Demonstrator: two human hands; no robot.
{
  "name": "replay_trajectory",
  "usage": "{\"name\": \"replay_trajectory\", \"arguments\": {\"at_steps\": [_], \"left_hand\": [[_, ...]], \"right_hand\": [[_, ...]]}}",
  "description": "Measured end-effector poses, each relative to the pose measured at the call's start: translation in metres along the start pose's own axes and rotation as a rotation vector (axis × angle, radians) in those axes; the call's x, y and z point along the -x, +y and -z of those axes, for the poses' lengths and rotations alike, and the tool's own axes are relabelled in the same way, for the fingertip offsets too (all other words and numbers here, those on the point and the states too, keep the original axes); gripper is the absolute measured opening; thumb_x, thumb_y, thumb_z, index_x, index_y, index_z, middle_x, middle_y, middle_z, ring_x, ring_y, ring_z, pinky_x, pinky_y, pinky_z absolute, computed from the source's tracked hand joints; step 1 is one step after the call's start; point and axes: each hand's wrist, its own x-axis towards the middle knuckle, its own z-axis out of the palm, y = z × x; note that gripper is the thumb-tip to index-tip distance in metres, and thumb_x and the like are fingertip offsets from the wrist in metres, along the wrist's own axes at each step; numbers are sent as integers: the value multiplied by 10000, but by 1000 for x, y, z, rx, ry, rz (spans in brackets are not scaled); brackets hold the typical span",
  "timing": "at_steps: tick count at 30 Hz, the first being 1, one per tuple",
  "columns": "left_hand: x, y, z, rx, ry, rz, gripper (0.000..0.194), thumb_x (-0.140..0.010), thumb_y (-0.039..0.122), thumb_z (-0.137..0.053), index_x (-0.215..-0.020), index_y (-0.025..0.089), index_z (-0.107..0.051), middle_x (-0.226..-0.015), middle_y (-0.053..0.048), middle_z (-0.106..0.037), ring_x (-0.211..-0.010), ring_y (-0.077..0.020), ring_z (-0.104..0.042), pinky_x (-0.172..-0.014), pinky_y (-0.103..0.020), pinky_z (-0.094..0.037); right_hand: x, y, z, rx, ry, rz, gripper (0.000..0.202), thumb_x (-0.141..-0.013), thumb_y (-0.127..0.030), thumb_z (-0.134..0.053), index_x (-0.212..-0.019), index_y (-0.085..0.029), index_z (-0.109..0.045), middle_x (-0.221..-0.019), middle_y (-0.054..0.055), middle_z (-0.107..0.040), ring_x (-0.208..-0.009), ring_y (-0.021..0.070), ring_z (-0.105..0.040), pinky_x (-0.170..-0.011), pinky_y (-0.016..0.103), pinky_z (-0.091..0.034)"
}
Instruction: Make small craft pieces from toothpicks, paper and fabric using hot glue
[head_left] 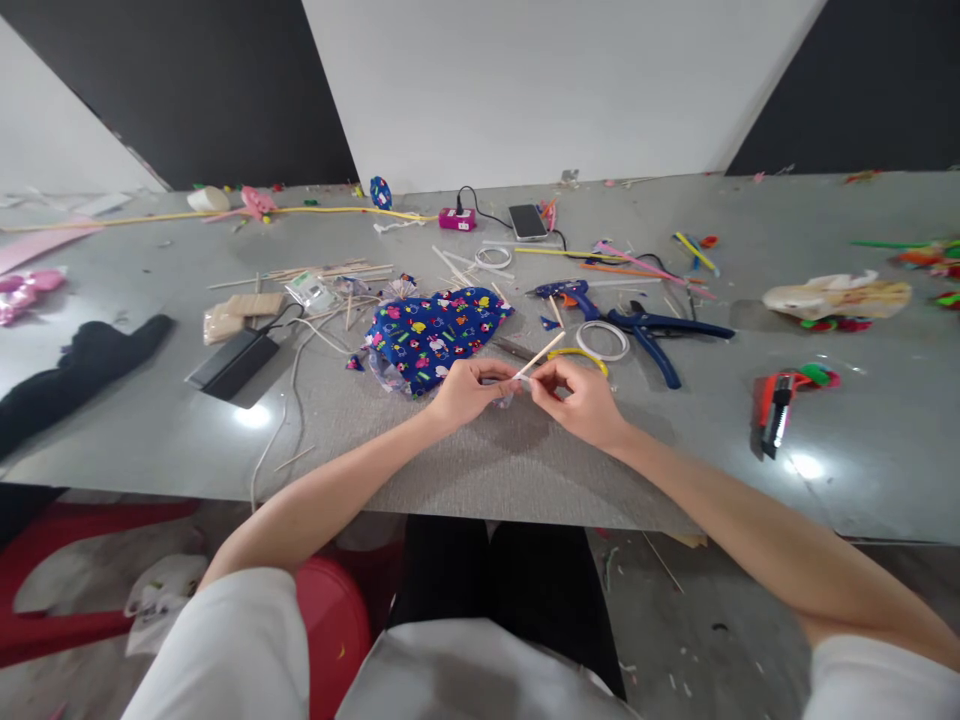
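Observation:
My left hand (466, 395) is closed in a pinch around a thin wooden stick (544, 352), which slants up to the right. Fingertips of my right hand (583, 402) pinch a small whitish piece (523, 381) at the stick's lower end; what it is made of I cannot tell. Both hands meet just above the table. Blue patterned fabric (439, 335) lies just beyond my left hand. Beyond my right hand are a yellow strip (585, 357), a white ring of tubing (603, 341) and blue-handled cutters (660, 330).
A blue glue gun (566, 291) lies behind the ring. Farther back are a phone (528, 222) and a pink power block (457, 219). A black box (234, 362) with a cable and wooden sticks (322, 270) lie left. A utility knife (777, 415) rests right, near the table (480, 480) edge.

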Motion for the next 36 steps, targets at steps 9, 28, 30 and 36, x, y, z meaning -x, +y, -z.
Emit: {"name": "replay_trajectory", "arguments": {"at_steps": [9, 28, 30, 36], "left_hand": [[-1, -2, -2, -209, 119, -169, 231, -863, 363, -816, -965, 156, -830, -926, -89, -824, -803, -181, -756, -693, -270, -597], [5, -5, -4, -363, 209, -327, 155, -954, 310, -738, -1032, 219, -837, -1011, -71, -829, -935, -213, -779, -821, -325, -623], [4, -6, -5, -347, 222, -317, 150, -944, 313, -750, -1022, 218, -837, -1003, -73, -829, -931, -213, -778, -820, -327, -622], [2, -4, -6, -265, 232, -251, 137, -905, 298, -777, -986, 203, -835, -947, -65, -823, -858, -183, -754, -787, -304, -590]], "right_hand": [[0, -4, 0, -162, -70, -130, 298, -958, -499, -707, -877, -213, -673, -699, -1, -674, -581, 129, -607, -555, 280, -480], [-1, -9, -2, -276, -78, -214, 332, -942, -524, -738, -882, -206, -660, -702, -2, -681, -541, 106, -607, -531, 262, -488], [-2, -8, -2, -262, -78, -212, 334, -944, -526, -735, -880, -207, -658, -704, -2, -684, -541, 105, -602, -536, 263, -487], [-4, -4, -1, -237, -69, -214, 349, -938, -545, -734, -901, -205, -664, -686, -10, -672, -545, 109, -603, -533, 263, -481]]}}
